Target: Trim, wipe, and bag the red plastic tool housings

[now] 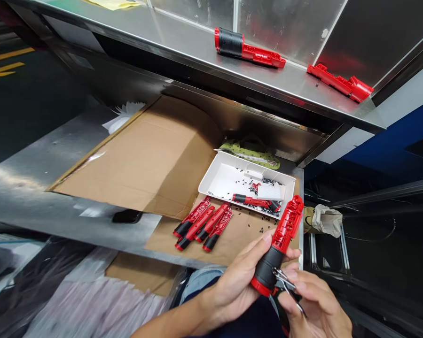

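Observation:
My left hand (240, 278) is wrapped round a red and black tool handle (278, 244), holding it tilted up to the right near the bench's front edge. My right hand (317, 305) is closed on small metal cutters (285, 281), whose tips touch the black end of the handle. Several similar red and black handles (202, 224) lie side by side on the cardboard (155, 155) just left of my hands. A white tray (218, 176) behind them holds another handle, a white piece and scattered small black screws.
Two more red handle parts (248, 47) (340, 83) lie on the steel shelf (183, 42) above. A green item (254, 152) sits behind the tray. A dark flat object (127, 216) lies on the steel bench. A crumpled bag (326, 218) hangs to the right.

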The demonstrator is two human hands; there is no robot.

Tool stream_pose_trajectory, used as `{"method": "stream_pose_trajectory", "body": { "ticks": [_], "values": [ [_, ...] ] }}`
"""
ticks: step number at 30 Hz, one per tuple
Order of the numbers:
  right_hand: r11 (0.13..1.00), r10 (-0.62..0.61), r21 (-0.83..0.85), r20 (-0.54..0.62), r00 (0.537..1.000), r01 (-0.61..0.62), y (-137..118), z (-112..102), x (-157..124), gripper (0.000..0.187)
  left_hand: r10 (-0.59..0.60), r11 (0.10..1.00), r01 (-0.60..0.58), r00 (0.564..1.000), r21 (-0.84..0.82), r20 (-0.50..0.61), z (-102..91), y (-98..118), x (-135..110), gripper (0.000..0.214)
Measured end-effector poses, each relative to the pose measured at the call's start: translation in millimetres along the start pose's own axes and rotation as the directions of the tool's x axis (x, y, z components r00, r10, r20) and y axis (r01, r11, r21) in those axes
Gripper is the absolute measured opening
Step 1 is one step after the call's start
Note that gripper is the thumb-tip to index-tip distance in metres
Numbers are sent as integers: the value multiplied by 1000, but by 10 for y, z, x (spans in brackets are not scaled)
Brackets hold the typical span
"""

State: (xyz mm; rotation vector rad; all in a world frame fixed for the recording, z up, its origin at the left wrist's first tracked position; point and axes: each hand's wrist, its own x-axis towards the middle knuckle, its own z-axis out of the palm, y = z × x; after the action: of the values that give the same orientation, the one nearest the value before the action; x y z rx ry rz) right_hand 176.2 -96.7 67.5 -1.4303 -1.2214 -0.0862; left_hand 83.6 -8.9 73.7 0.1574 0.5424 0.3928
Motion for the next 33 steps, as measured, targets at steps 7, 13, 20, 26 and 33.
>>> {"method": "stream_pose_trajectory", "body": {
  "ticks": [7, 13, 20, 26, 33],
  "values": [
    [999, -32, 25, -92, 995, 34, 68, 44, -100, 11, -9, 1000, 10, 999, 24, -33, 16, 6, -16, 35],
    [1000, -26, -17, -3, 1000, 26, 29, -28, -36, 11, 14, 998, -11, 999, 60, -50, 33, 23, -21, 39],
    [998, -66, -9, -75, 995, 66, 115, -14, -135, 7, 22, 999, -20, 999, 42, -46, 10, -7, -15, 40],
    [993, -114, -24, 3, 993, 114, 223, -257, -148, 14, 68, 996, -72, 996, -57, -64, 69, 23, -16, 24],
    [996, 57, 71, -64, 996, -52, 59, -28, -115, 18, 44, 997, -46, 998, -56, -39, 22, -16, 12, 27]
  ]
}}
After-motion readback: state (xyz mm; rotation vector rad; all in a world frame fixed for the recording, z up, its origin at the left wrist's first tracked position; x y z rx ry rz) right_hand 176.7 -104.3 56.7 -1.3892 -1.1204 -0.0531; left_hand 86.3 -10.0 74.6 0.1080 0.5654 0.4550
